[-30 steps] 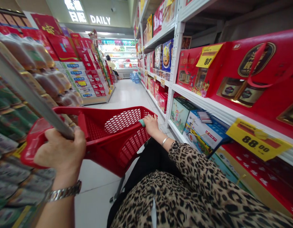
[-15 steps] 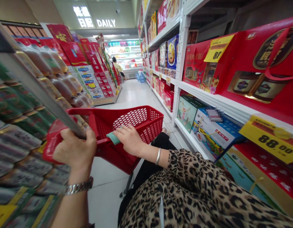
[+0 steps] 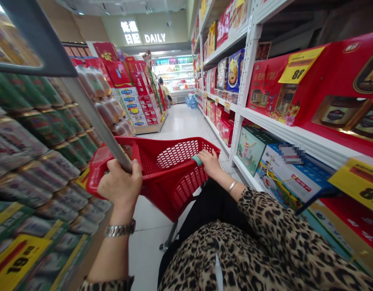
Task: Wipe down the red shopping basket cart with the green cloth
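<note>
A red rolling shopping basket (image 3: 162, 184) with slotted sides stands tilted in front of me. My left hand (image 3: 120, 182) is closed round the grey pole of its handle (image 3: 94, 115), low down by the basket's rim. The dark grip loop (image 3: 59, 54) of that handle rises to the upper left. My right hand (image 3: 210, 162) lies over the far right part of the rim, pressing a small green cloth (image 3: 197, 160) against it. Its fingers are bent over the cloth and the red edge. Little of the basket's floor shows.
Stacked canned drinks (image 3: 35, 149) rise close on the left, and white shelves (image 3: 295, 127) with red gift boxes (image 3: 271, 85) line the right. Ahead, the aisle floor (image 3: 180, 121) leads past blue water bottles (image 3: 191, 101) to a lit chiller (image 3: 174, 72) and a person (image 3: 165, 89).
My right hand has slid with the cloth along the rim, away from me and to the right. My left hand still grips the pole. The view has shifted left.
</note>
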The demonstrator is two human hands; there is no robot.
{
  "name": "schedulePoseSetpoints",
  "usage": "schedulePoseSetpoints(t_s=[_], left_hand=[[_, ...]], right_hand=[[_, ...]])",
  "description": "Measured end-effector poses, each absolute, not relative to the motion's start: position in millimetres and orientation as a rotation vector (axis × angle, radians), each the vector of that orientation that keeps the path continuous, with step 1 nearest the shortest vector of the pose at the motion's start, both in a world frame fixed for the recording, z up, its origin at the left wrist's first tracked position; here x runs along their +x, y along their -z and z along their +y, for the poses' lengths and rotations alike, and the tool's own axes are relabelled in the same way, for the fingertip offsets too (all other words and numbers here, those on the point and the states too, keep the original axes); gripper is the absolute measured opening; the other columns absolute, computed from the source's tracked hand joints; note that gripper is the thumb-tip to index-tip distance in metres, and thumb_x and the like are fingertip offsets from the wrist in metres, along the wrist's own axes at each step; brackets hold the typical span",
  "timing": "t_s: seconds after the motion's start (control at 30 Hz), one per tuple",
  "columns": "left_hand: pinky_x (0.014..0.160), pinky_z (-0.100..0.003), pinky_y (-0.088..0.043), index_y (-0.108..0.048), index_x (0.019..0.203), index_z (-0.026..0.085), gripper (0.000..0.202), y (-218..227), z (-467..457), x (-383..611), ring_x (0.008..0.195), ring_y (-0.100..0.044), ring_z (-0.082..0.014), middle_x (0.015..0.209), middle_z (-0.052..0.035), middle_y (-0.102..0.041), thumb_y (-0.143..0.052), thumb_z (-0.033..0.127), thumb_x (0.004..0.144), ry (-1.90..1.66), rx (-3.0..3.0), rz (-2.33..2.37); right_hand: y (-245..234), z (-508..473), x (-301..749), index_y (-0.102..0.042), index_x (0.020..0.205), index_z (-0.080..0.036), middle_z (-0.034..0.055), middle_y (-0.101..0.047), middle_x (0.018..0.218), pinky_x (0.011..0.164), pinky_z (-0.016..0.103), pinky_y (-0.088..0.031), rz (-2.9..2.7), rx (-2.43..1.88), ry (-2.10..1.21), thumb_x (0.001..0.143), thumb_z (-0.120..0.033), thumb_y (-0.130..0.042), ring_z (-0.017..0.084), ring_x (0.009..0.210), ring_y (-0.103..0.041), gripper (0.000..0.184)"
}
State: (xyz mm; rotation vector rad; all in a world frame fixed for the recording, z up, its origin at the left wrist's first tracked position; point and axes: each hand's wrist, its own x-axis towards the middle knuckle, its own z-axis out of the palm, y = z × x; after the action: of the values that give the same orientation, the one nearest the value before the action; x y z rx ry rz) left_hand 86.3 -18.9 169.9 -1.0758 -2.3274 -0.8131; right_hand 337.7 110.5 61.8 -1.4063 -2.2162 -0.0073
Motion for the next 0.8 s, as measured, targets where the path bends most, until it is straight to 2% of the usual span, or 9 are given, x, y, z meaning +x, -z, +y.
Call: schedulePoseSetpoints(t_s=[0.17,0.37,0.5,0.6,0.8], left_hand=[[0.079,-0.051,-0.053,-0.059,0.111,0.015,0.051,-168.9,-18.7,85.1,0.091,-0.071,-0.0422,0.089,-0.0211,-0.072,-0.048,0.058,0.086,0.847,-1.09,-2.302],[0.078,-0.054,-0.054,-0.058,0.115,0.013,0.057,-169.7,-17.0,83.4,0.092,-0.072,-0.0432,0.091,-0.0226,-0.072,-0.049,0.059,0.083,0.829,-1.07,-2.344],[0.08,-0.058,-0.054,-0.058,0.118,0.01,0.064,-171.1,-15.1,81.2,0.098,-0.071,-0.0471,0.096,-0.0276,-0.072,-0.045,0.06,0.082,0.842,-1.075,-2.369],[0.081,-0.059,-0.053,-0.059,0.119,0.009,0.065,-173.8,-13.6,81.5,0.1,-0.071,-0.0491,0.099,-0.0295,-0.072,-0.05,0.058,0.077,0.861,-1.038,-2.396],[0.084,-0.059,-0.054,-0.061,0.118,0.007,0.064,-181.9,-13.7,87.0,0.104,-0.071,-0.0505,0.103,-0.0308,-0.074,-0.061,0.051,0.071,0.882,-0.961,-2.451]], right_hand=[[-56.5,128.6,363.1,-0.067,0.131,-0.022,0.0095,-0.061,0.148,0.123,0.06,-0.021,-2.143,-1.508,-0.016,0.092,0.003,-0.037,0.026,0.146,-0.045,0.055],[-61.4,136.2,375.6,-0.067,0.131,-0.018,0.0146,-0.06,0.148,0.12,0.066,-0.021,-2.08,-1.629,-0.027,0.096,0.001,-0.034,0.031,0.146,-0.043,0.052],[-70.9,121.2,357.1,-0.069,0.125,-0.023,0.009,-0.065,0.141,0.121,0.058,-0.023,-2.132,-1.606,-0.003,0.099,-0.003,-0.038,0.026,0.143,-0.046,0.044],[-76.3,101.2,328.3,-0.069,0.121,-0.023,0.0052,-0.067,0.138,0.123,0.051,-0.023,-2.205,-1.522,0.023,0.101,-0.006,-0.043,0.022,0.141,-0.047,0.037],[-91.2,53.8,261.8,-0.065,0.124,-0.018,0.0084,-0.068,0.133,0.115,0.047,-0.033,-2.329,-1.117,0.186,0.104,-0.011,-0.043,0.024,0.129,-0.054,0.031]])
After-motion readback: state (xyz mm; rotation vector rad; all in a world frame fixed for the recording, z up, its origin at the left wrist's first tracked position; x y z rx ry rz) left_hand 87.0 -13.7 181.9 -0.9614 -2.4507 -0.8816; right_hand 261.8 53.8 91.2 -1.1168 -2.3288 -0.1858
